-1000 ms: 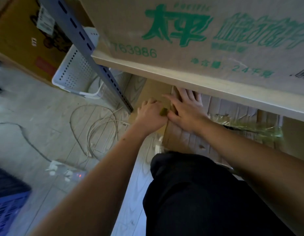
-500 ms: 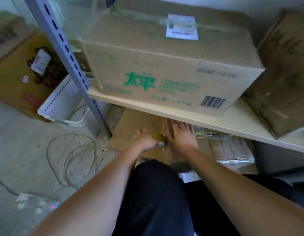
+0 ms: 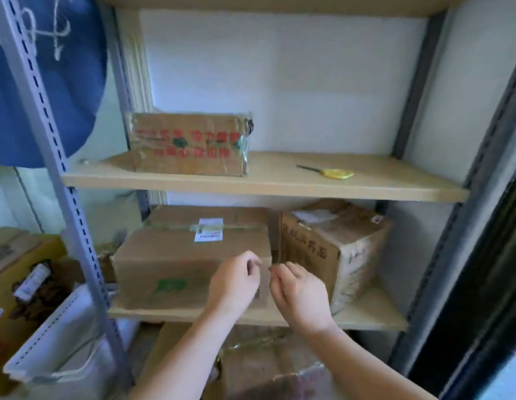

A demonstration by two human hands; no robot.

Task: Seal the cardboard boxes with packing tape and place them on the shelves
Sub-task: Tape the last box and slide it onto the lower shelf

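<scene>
My left hand (image 3: 236, 281) and my right hand (image 3: 300, 293) are raised close together in front of the middle shelf (image 3: 372, 316). Their curled fingertips nearly meet and seem to pinch a thin clear tape strip (image 3: 264, 265), which is hard to make out. Behind them stands a large taped box with green print (image 3: 164, 267). A tape-wrapped brown box (image 3: 346, 249) sits at an angle to its right. A small box with red print (image 3: 187, 145) is on the upper shelf (image 3: 265, 183). Another taped box (image 3: 265, 368) lies on the floor under my arms.
Yellow-handled scissors (image 3: 332, 172) lie on the upper shelf, right of the small box. A grey perforated shelf post (image 3: 63, 197) rises at left, with a white basket (image 3: 57, 342) and a yellow carton (image 3: 20, 278) beyond it. Blue cloth (image 3: 49, 82) hangs top left.
My view rose from the floor box to the shelves. Both hands left the low box and lifted in front of the middle shelf. The tape roll seen in my left hand is gone from view.
</scene>
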